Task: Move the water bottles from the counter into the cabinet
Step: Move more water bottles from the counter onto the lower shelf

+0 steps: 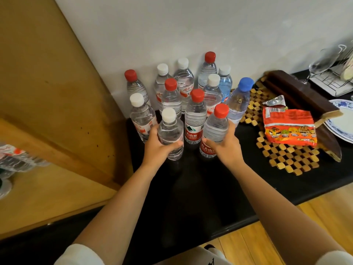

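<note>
Head view: right hand point(227, 148) grips red-labelled "SPRING" bottle point(214, 131).

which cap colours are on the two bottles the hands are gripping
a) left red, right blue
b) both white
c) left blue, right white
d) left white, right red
d: the left hand wraps a white-capped bottle, and the right hand wraps a red-capped bottle at the front of the cluster.
</note>
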The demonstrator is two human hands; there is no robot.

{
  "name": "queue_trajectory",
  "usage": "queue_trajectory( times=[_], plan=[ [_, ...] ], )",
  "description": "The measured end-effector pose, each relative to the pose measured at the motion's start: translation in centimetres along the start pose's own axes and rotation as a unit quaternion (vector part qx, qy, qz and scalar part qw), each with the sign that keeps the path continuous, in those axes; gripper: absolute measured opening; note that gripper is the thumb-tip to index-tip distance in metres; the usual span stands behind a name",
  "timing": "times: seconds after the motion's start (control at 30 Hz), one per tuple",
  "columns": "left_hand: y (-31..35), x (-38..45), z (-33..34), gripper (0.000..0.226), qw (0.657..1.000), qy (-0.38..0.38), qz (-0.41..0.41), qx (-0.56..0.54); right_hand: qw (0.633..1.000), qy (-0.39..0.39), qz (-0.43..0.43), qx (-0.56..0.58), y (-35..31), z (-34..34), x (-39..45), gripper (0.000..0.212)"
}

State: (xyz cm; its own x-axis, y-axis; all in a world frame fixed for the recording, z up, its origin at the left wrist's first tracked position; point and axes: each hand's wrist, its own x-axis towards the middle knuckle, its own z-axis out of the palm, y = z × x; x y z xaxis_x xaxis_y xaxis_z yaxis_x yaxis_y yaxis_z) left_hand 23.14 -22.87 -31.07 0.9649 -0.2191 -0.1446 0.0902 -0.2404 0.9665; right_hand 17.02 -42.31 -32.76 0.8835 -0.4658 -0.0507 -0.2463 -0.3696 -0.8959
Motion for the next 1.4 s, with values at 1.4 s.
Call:
queue_trajectory(
  times=[1.4],
  plan=[
    [-6.3, -15.6, -37.4, 0.069, 0.999, 0.031, 0.024, -0.008, 0.972, -0.19, -0.136, -0.007, -17.0, 28.7, -20.9, 0.065]
  ],
)
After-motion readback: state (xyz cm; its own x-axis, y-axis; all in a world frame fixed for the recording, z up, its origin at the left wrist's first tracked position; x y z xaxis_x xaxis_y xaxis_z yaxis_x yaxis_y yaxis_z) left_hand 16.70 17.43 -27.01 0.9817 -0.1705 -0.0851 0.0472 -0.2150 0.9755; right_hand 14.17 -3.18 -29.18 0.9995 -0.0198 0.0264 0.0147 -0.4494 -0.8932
